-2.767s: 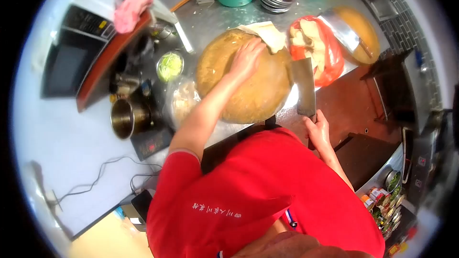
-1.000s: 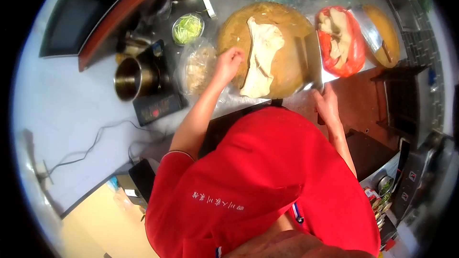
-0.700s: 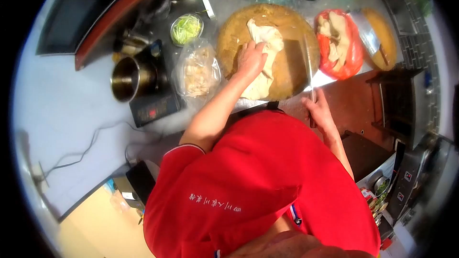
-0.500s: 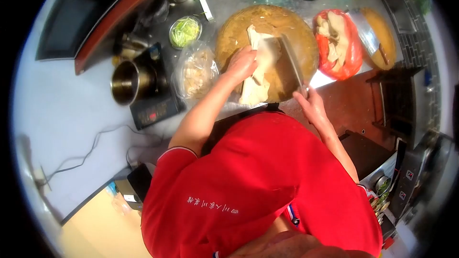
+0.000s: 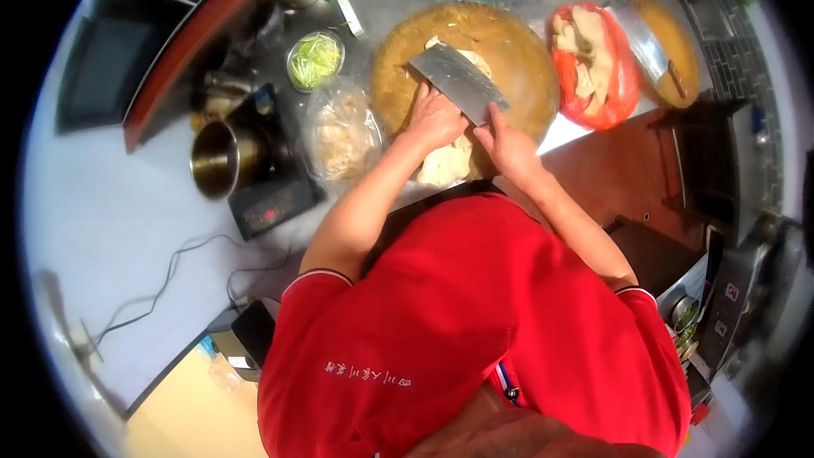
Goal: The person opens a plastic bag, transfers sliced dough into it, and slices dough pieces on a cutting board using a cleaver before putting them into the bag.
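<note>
A round wooden chopping block (image 5: 521, 68) carries a pale, flat, folded piece of food (image 5: 447, 163). My right hand (image 5: 511, 150) is closed round the handle of a cleaver (image 5: 459, 83), whose broad blade lies slantwise over the upper part of the pale piece and hides some of it. My left hand (image 5: 436, 121) presses on the middle of the piece, just below the blade, with its fingers bent and close to the edge. The lower end of the piece shows beneath my left hand.
Right of the block are a red bag of pale pieces (image 5: 593, 68) and a second cleaver (image 5: 642, 41) on a smaller board (image 5: 678, 30). At left stand a bowl of green shreds (image 5: 315, 60), a clear bag (image 5: 342, 137) and a metal pot (image 5: 222, 159).
The cleaver has swung from the block's right side to the left over the pale piece, with my right hand following. My left hand has come down onto the piece, which was earlier held folded farther back.
</note>
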